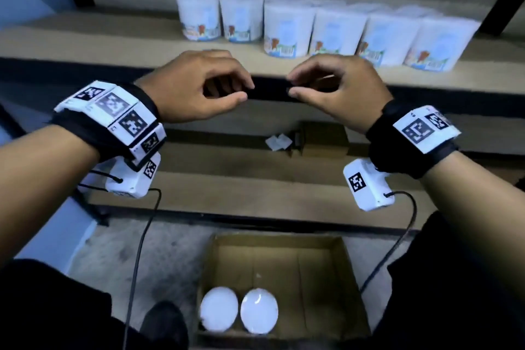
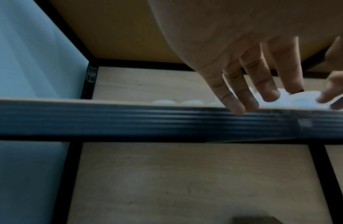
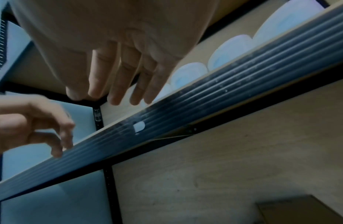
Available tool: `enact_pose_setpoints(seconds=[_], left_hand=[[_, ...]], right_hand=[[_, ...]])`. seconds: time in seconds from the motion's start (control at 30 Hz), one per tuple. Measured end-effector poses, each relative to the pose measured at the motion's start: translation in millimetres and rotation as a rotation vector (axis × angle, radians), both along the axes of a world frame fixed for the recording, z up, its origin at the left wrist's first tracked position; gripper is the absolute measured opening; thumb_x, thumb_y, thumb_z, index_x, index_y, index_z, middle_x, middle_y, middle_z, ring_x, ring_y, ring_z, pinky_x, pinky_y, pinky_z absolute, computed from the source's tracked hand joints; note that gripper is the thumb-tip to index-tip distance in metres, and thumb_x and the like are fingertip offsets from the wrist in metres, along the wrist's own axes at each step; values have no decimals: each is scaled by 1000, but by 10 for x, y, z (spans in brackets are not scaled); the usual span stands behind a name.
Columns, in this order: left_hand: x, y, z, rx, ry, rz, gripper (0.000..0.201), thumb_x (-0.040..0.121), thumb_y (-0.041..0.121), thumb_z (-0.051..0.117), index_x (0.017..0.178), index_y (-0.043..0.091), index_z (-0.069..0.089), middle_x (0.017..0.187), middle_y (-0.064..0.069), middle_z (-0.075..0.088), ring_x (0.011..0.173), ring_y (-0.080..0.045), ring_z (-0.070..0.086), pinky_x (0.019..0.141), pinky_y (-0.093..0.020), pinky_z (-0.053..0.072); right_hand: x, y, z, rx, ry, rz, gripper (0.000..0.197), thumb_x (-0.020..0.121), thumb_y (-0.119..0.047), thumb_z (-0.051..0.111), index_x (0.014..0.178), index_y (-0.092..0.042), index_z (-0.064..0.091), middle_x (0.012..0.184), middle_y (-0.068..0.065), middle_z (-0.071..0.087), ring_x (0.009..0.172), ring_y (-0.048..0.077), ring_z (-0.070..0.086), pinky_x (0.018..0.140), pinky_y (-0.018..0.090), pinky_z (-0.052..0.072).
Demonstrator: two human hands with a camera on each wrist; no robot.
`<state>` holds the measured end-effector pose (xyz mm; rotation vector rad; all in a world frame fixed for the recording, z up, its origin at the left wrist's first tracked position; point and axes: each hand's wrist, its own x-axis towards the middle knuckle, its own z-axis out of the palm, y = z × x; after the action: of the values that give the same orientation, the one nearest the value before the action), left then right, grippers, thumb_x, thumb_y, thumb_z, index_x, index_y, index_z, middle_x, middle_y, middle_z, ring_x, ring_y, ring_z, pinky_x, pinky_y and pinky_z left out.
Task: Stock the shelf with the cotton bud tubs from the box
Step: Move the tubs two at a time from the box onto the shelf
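White tubs up top: a row of tubs point(image 1: 287, 34) stands on the shelf point(image 1: 85, 40), six of them, toward its right side. The ones at the right end are near the shelf's front edge.
White lids down low: two tubs point(image 1: 218, 308) sit side by side in the cardboard box point(image 1: 350, 273), on the floor below the shelf and a bit in front of it.
Left hand point(image 1: 196, 88): it hangs just in front of the shelf's dark front rail point(image 1: 270, 93). Its grip is loose, with fingers softly curled and nothing in them.
Right hand point(image 1: 338, 88): it is beside the left one, also just in front of the shelf. Its grip is loose too, and it holds nothing.
Job so far: I think it is nearly done. Only the two tubs in the box are left to bring up.
What could go wrong: the black wires point(image 1: 139, 250) hang from the wrists and might catch on the box wall when the hands go down. A new tub pushed in hard could bump the row and tip one off the shelf's front edge.
Labels: each tub on the shelf has a bright picture and a barcode near its bottom. The words are too blurry to read.
Wrist bands: they show black and white square codes, but no words.
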<state>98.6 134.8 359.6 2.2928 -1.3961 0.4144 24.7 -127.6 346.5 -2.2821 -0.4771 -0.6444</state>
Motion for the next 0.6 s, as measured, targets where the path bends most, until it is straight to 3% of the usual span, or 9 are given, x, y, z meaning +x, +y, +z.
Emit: enact_pose_setpoints(seconds=[0.1, 0.2, 0.3, 0.37, 0.43, 0.5, 0.6], left_hand=[[-102, 182, -337, 15, 52, 19, 28, 91, 35, 61, 112, 18, 69, 100, 1, 63, 90, -12, 63, 85, -28, 51], [-147, 297, -692, 46, 117, 35, 32, 89, 40, 61, 113, 21, 68, 99, 3, 63, 89, -12, 64, 84, -30, 52], [-152, 380, -1113, 113, 201, 64, 38, 87, 50, 59, 117, 26, 66, 104, 7, 62, 92, -9, 64, 85, -34, 53], [-154, 422, -1432, 184, 275, 104, 49, 84, 62, 56, 123, 32, 62, 114, 9, 60, 99, -8, 62, 89, -36, 53], [-172, 452, -1771, 283, 344, 128, 64, 81, 74, 51, 133, 38, 53, 129, 10, 55, 116, -10, 56, 101, -36, 48], [-219, 470, -2091, 379, 390, 144, 75, 79, 78, 49, 142, 38, 42, 143, 10, 46, 130, -10, 46, 111, -33, 37], [-321, 499, -2516, 438, 490, 185, 83, 77, 78, 51, 146, 35, 36, 145, 8, 43, 132, -12, 44, 113, -32, 34]], right_hand=[[-98, 168, -201, 52, 11, 58, 26, 80, -32, 79, 101, -17, 73, 94, -5, 74, 89, 6, 70, 86, 29, 56], [-142, 318, -521, -37, 86, 88, 31, 78, -33, 81, 103, -17, 73, 94, -7, 73, 87, 4, 69, 84, 24, 55], [-147, 397, -923, -91, 202, 75, 39, 75, -40, 81, 108, -22, 71, 99, -10, 72, 91, 2, 67, 85, 27, 55], [-167, 436, -1230, -129, 302, 48, 52, 71, -51, 79, 116, -28, 67, 109, -11, 68, 96, 3, 65, 85, 30, 56], [-231, 483, -1548, -169, 431, 25, 66, 69, -55, 78, 128, -33, 58, 122, -11, 60, 103, 4, 60, 88, 29, 55], [-321, 515, -1880, -238, 561, 35, 80, 69, -57, 78, 139, -37, 46, 132, -12, 51, 112, 6, 55, 95, 27, 50], [-465, 513, -2370, -308, 693, 74, 95, 68, -62, 77, 148, -35, 33, 146, -3, 40, 128, 14, 47, 107, 28, 40]])
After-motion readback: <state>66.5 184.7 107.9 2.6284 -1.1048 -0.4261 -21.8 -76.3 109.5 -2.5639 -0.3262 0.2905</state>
